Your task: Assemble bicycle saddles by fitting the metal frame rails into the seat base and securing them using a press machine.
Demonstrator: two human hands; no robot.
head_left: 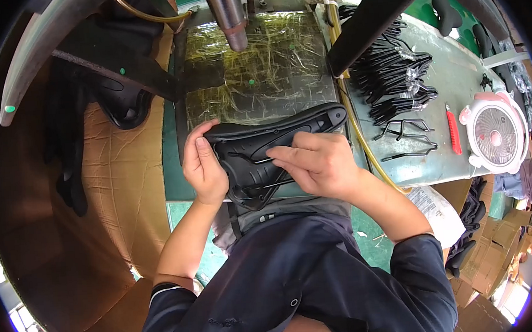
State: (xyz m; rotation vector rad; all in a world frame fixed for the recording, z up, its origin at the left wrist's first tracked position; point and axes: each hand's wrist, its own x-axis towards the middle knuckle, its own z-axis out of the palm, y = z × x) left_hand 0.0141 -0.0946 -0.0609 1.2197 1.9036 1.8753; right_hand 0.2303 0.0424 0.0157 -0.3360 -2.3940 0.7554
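A black bicycle saddle (288, 130) lies with its underside up at the near edge of the press table, its narrow nose pointing right. My left hand (206, 173) grips the wide rear end, thumb on the near side and fingers round the far edge. A thin black wire saddle rail (278, 184) lies across the underside. Over the middle of the saddle, my right hand (320, 164) is closed, thumb and fingers pinching the rail. Part of the rail is hidden behind those fingers.
A metal press ram (231, 20) hangs above a tape-covered plate (259, 74). To the right are piled saddle rails (396, 83), a red-handled tool (453, 129), a pink-and-white fan (495, 131) and a yellow hose (362, 134). Leftward, a cardboard box (134, 181) holds more saddles (123, 108).
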